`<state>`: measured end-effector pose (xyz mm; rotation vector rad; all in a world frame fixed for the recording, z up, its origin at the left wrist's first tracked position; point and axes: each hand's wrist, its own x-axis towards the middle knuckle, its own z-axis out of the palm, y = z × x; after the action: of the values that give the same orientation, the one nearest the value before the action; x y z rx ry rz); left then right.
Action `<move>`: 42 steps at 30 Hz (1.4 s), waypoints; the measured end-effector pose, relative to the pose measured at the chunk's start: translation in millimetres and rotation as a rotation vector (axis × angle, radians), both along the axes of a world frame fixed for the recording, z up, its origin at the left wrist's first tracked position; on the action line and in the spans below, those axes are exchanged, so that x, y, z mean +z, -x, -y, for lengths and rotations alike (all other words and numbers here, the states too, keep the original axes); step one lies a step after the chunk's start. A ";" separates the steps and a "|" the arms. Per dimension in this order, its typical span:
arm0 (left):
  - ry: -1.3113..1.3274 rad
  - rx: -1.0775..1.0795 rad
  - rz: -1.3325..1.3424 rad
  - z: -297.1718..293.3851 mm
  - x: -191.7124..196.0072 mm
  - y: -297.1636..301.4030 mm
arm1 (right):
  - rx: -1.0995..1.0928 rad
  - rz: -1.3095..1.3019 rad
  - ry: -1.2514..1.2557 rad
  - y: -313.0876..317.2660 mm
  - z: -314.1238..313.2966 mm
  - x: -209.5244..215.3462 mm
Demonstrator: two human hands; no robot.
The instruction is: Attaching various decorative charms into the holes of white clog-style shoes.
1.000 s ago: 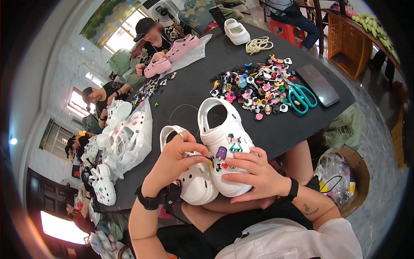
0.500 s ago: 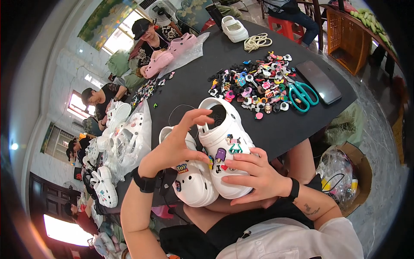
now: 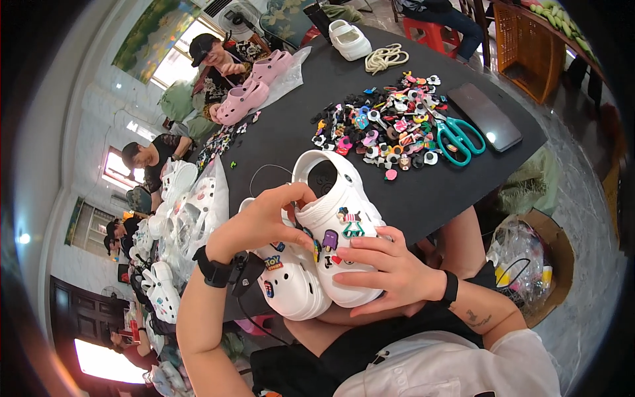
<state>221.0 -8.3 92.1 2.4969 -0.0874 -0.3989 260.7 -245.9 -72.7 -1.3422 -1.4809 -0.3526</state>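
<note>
Currently your right hand (image 3: 390,274) cups white clog (image 3: 340,231) from side, fingers spread over its charms. Left hand (image 3: 264,221) curled, fingertips pinching at upper near strap; second clog (image 3: 291,284) tucked under it. Foam likely light, springy, a bit slick: grip sidewall, not charms. Table edge (image 3: 430,221) just beyond knuckles; charm pile (image 3: 383,126) and scissors (image 3: 460,139) further out, open tabletop between.

Teal scissors (image 3: 461,139) and a dark phone (image 3: 485,116) flank a heap of colourful charms (image 3: 383,126) on the black counter (image 3: 423,192); pink clogs (image 3: 254,83) lie far left.
</note>
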 end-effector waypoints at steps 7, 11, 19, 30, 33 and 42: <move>-0.067 -0.007 0.076 7.1 -2.6 7.1 | -0.019 -0.007 -0.028 0.3 -1.4 -0.2; -0.091 0.001 0.105 10.6 -5.9 12.4 | -0.021 -0.015 -0.041 0.7 -2.2 -1.4; -0.192 -0.011 0.188 18.0 -8.9 18.6 | -0.059 0.036 -0.050 1.3 -4.8 -2.4; -0.476 -0.116 0.380 31.3 -14.4 23.1 | -0.069 -0.013 -0.077 4.4 -4.2 -5.8; -0.492 -0.081 0.398 33.4 -21.6 26.7 | -0.080 -0.009 -0.093 3.7 -4.1 -6.8; -0.093 0.104 0.160 23.0 -13.1 23.2 | -0.072 -0.004 -0.060 2.3 -2.7 -0.8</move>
<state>197.8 -31.4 79.0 2.6084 -0.0026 -0.1635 258.4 -243.2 -73.5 -1.3495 -1.4104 -0.4368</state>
